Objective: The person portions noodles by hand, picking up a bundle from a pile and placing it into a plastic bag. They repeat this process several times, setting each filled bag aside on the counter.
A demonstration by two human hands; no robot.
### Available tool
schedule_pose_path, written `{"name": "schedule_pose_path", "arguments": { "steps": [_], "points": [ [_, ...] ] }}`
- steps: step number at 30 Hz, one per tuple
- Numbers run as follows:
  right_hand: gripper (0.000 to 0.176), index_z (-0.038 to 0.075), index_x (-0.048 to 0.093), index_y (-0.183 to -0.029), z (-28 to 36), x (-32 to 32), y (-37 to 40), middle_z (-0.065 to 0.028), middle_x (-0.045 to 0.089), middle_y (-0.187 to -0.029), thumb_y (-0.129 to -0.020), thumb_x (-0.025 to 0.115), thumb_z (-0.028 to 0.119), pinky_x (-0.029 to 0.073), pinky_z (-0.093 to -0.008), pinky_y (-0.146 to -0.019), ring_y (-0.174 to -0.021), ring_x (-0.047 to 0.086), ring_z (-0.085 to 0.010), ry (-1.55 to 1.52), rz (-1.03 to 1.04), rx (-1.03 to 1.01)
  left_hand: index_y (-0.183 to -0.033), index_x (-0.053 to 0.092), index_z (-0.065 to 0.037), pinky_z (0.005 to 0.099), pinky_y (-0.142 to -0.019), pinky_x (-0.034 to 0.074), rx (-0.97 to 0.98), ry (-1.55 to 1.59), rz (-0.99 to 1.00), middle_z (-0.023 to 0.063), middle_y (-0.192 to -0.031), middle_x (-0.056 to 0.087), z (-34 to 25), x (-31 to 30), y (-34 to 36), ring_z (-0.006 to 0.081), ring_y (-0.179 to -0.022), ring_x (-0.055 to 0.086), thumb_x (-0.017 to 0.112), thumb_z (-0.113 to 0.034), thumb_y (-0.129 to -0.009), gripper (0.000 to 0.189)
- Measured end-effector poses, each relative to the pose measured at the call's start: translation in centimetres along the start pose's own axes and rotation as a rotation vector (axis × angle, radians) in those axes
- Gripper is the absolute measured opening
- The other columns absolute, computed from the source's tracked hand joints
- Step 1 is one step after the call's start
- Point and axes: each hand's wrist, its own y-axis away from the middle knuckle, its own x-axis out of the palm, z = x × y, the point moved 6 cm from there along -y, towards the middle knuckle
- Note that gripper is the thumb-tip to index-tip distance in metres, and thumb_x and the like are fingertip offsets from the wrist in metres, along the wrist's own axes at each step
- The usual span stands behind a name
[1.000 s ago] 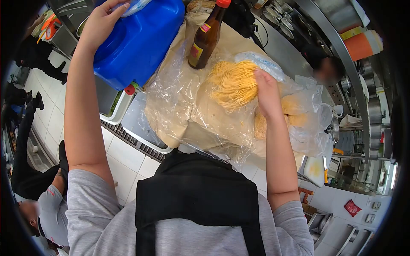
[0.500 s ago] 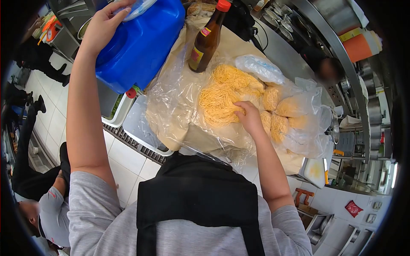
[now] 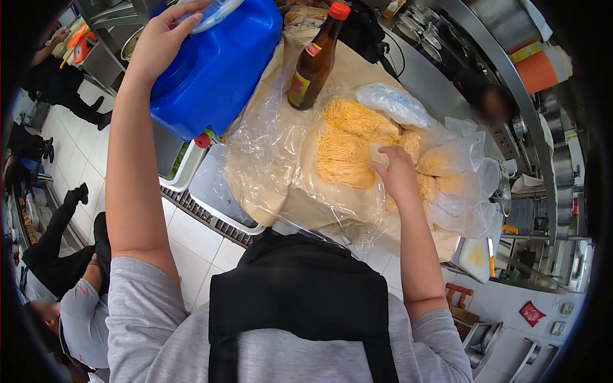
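My left hand [image 3: 167,39] is raised at the upper left, over a blue plastic jug. Its fingers are closed on a clear plastic bag [image 3: 220,14], partly cut off by the frame's top. On the plastic-covered work surface, my right hand [image 3: 401,171] is just right of a nest of yellow noodles [image 3: 345,158], thumb and forefinger apart, nothing visible between them. A second noodle nest [image 3: 350,117] lies behind the first. More noodle bundles [image 3: 438,161] sit in clear bags to the right of my right hand.
The blue jug [image 3: 217,70] takes up the upper left. A brown bottle [image 3: 314,60] with a red cap stands behind the noodles. A rolled clear plastic bundle [image 3: 394,105] lies behind them. Other people are at the left, and one at the upper right.
My right hand has drawn back to the right off the front noodles, which now form a neater, more compact nest. The left hand keeps its grip on the plastic.
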Motion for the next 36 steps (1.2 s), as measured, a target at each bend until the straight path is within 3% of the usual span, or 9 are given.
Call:
{"name": "schedule_pose_path", "arguments": {
  "steps": [2, 5, 9, 12, 16, 19, 26, 31, 36],
  "points": [
    [0.058, 0.006, 0.058, -0.127, 2.3, 0.3, 0.6, -0.0203, 0.057, -0.129, -0.076, 0.081, 0.019, 0.048, -0.0465, -0.095, -0.112, 0.059, -0.0368, -0.119, -0.128, -0.254, -0.129, 0.066, -0.018, 0.0306, -0.103, 0.043, -0.039, -0.035, -0.002, 0.0027, -0.123, 0.067, -0.1, 0.0, 0.1, 0.0162, -0.115, 0.060, 0.056, -0.031, -0.099, 0.034],
    [0.066, 0.008, 0.053, -0.135, 3.5, 3.9, 0.3, -0.0215, 0.050, -0.140, -0.075, 0.080, 0.016, 0.046, -0.0412, -0.100, -0.119, 0.056, -0.0357, -0.083, 0.076, -0.179, -0.129, 0.066, -0.017, 0.0300, -0.104, 0.042, -0.001, -0.010, 0.003, 0.0028, -0.123, 0.067, -0.6, 0.1, 0.0, 0.0161, -0.115, 0.060, 0.057, -0.029, -0.099, 0.034],
    [0.059, 0.006, 0.057, -0.131, 3.1, 3.7, -2.0, -0.0200, 0.058, -0.133, -0.076, 0.077, 0.013, 0.045, -0.0367, -0.102, -0.121, 0.057, -0.0325, -0.246, 0.260, -0.124, -0.129, 0.066, -0.015, 0.0294, -0.105, 0.041, 0.014, 0.030, 0.002, 0.0027, -0.124, 0.067, 0.3, 0.2, -0.2, 0.0158, -0.115, 0.060, 0.057, -0.028, -0.099, 0.034],
    [0.045, 0.002, 0.062, -0.125, 2.1, 0.8, -2.7, -0.0166, 0.070, -0.109, -0.083, 0.070, 0.017, 0.050, -0.0326, -0.088, -0.098, 0.067, -0.0265, -0.456, 0.264, -0.031, -0.129, 0.066, -0.015, 0.0291, -0.106, 0.041, 0.020, 0.027, 0.013, 0.0026, -0.124, 0.067, -0.1, 0.1, -0.2, 0.0157, -0.116, 0.059, 0.057, -0.028, -0.099, 0.034],
    [0.046, 0.001, 0.062, -0.125, -0.6, 0.8, -3.2, -0.0184, 0.068, -0.114, -0.085, 0.069, 0.021, 0.049, -0.0336, -0.089, -0.102, 0.065, -0.0256, -0.471, 0.408, 0.063, -0.129, 0.066, -0.016, 0.0293, -0.105, 0.042, 0.008, 0.019, 0.016, 0.0025, -0.124, 0.067, 0.0, 0.0, -0.1, 0.0155, -0.115, 0.060, 0.056, -0.029, -0.099, 0.034],
    [0.065, 0.006, 0.054, -0.137, -2.1, 0.7, -2.5, -0.0209, 0.061, -0.128, -0.084, 0.074, 0.037, 0.049, -0.0401, -0.096, -0.115, 0.061, -0.0331, -0.237, 0.227, 0.199, -0.129, 0.066, -0.018, 0.0297, -0.104, 0.042, -0.019, 0.001, 0.015, 0.0027, -0.124, 0.067, 0.0, 0.0, -0.2, 0.0155, -0.114, 0.060, 0.056, -0.030, -0.099, 0.034],
    [0.068, 0.013, 0.039, -0.148, 3.6, 5.0, 1.2, -0.0196, 0.048, -0.144, -0.088, 0.069, 0.027, 0.047, -0.0419, -0.100, -0.131, 0.048, -0.0335, 0.116, 0.132, 0.044, -0.129, 0.066, -0.018, 0.0300, -0.104, 0.043, -0.026, -0.007, -0.019, 0.0024, -0.123, 0.067, -0.4, 0.1, 0.1, 0.0158, -0.114, 0.060, 0.056, -0.029, -0.099, 0.034],
    [0.057, 0.008, 0.049, -0.141, 2.8, 1.3, -0.5, -0.0209, 0.057, -0.134, -0.089, 0.068, 0.022, 0.046, -0.0371, -0.100, -0.124, 0.055, -0.0328, -0.565, 0.252, 0.069, -0.129, 0.066, -0.017, 0.0297, -0.104, 0.042, 0.015, 0.005, 0.007, 0.0030, -0.124, 0.066, -0.3, -0.1, -0.1, 0.0161, -0.115, 0.060, 0.056, -0.029, -0.099, 0.033],
    [0.054, 0.005, 0.050, -0.141, -0.9, 1.2, -2.4, -0.0198, 0.062, -0.128, -0.096, 0.061, 0.032, 0.046, -0.0320, -0.098, -0.118, 0.060, -0.0249, -0.557, 0.441, 0.112, -0.129, 0.066, -0.016, 0.0295, -0.105, 0.041, 0.000, 0.056, 0.005, 0.0034, -0.125, 0.066, 0.6, 0.0, -0.4, 0.0162, -0.116, 0.059, 0.056, -0.028, -0.100, 0.033]
  ]
}}
